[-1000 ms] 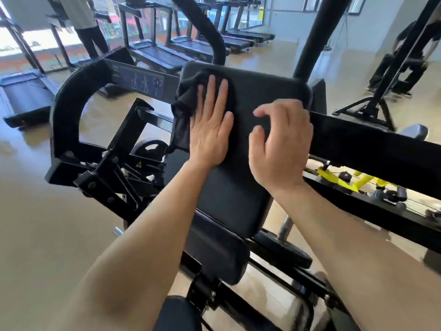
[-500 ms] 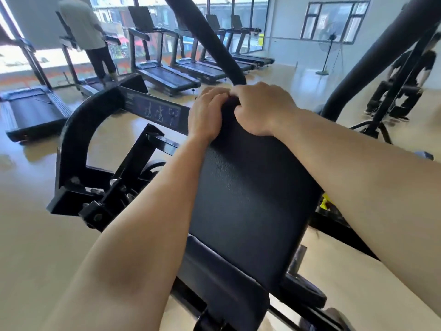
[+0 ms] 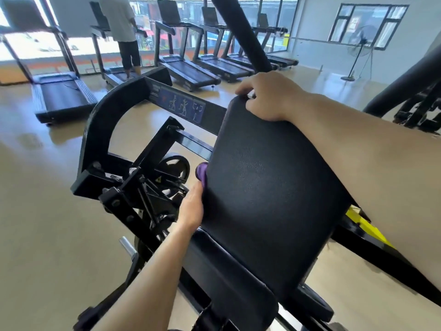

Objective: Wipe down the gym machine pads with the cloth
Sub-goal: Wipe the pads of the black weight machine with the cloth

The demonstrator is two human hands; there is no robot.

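Observation:
The black upright back pad (image 3: 267, 187) of the gym machine fills the middle of the view, with a smaller black pad (image 3: 229, 283) below it. My left hand (image 3: 192, 206) presses against the back pad's left edge, its fingers curled behind the pad. A bunched bit of purple cloth (image 3: 202, 173) sticks out just above that hand, against the same edge; the remainder of the cloth is hidden. My right hand (image 3: 267, 96) is closed over the pad's top edge, my forearm lying across the upper right corner.
The machine's black arched frame (image 3: 95, 130) and linkage stand to the left. A thick black bar (image 3: 241, 32) slants up behind the pad. Several treadmills (image 3: 191, 70) line the windows, a person (image 3: 121, 27) standing on one. A floor fan (image 3: 358, 46) stands far right.
My left hand has slid from the pad's top edge down to its left side, taking the cloth with it. My right hand stays on the top edge. The view has tilted.

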